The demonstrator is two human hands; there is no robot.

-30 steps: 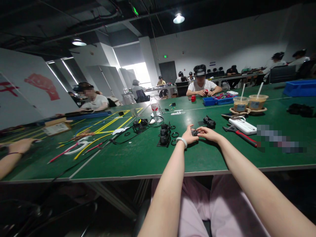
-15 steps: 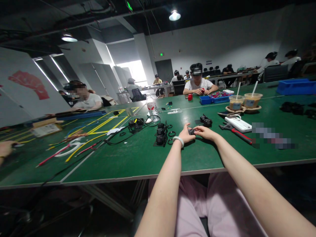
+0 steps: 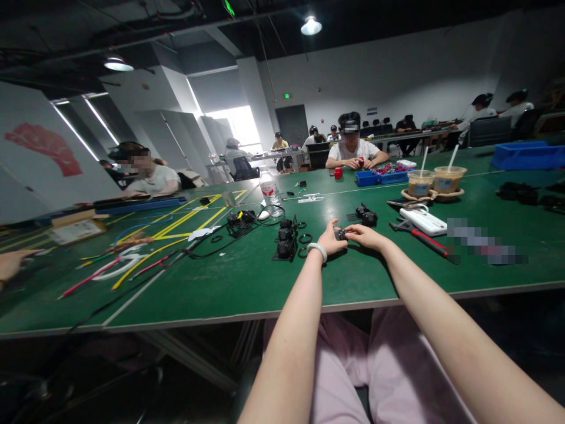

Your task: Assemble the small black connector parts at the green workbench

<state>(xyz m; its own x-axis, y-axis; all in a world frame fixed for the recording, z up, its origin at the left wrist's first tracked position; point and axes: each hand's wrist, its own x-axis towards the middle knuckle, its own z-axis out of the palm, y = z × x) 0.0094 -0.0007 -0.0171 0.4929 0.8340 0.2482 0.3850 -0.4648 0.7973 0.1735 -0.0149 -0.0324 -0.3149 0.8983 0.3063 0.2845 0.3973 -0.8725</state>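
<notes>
Partly hidden dark part [image 3: 339,234]; axis unclear.

We see a dim room under a near-black ceiling, lit by a blown-out window [image 3: 241,126] at the back and two lamps [image 3: 311,26] that glow white overhead, with a pale glare on the green table [image 3: 198,294] and soft dark shadows close by the hands. Below the table edge our view sinks into murk, and the corners look stretched and tilted, as through a wide lens. We find the middle fairly clear, though small parts at the fingers are hard to make out, and blocky pixelation covers the faces and a patch at right.
</notes>
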